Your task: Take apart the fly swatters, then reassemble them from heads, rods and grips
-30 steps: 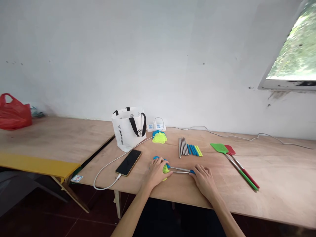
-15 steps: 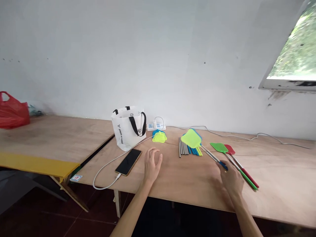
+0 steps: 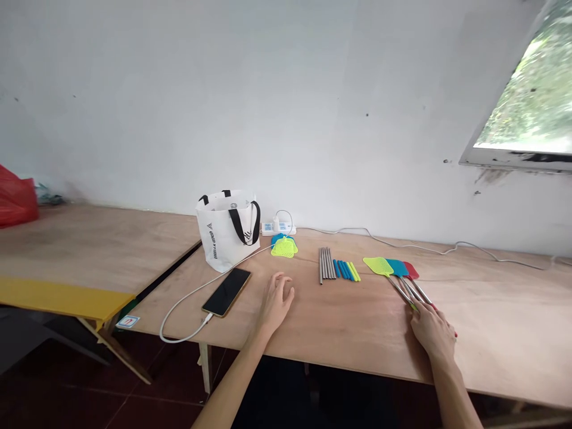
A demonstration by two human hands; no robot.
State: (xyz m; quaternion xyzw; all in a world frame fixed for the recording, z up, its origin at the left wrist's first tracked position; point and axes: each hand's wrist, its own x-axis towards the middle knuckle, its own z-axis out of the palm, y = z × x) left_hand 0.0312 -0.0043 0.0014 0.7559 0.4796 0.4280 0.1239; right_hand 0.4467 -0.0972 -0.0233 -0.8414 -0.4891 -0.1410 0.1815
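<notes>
My right hand is closed over the handles of the fly swatters at the right of the table. The yellow-green swatter, blue swatter and red swatter lie side by side, heads pointing away from me. My hand hides most of the handles; a green swatter is not visible. My left hand rests on the table with loosely bent fingers, holding nothing. Between the hands and farther back are several metal tubes, blue grips and yellow-green grips. Loose yellow-green swatter heads overlap blue ones.
Left of my left hand lies a phone on a white charging cable. Behind it stands a white bag beside a power strip. A second table adjoins on the left, with a red bag.
My right hand has lowered the yellow-green and blue swatters onto the table, beside the red one and over where the green one lay. My left hand stays about where it was.
</notes>
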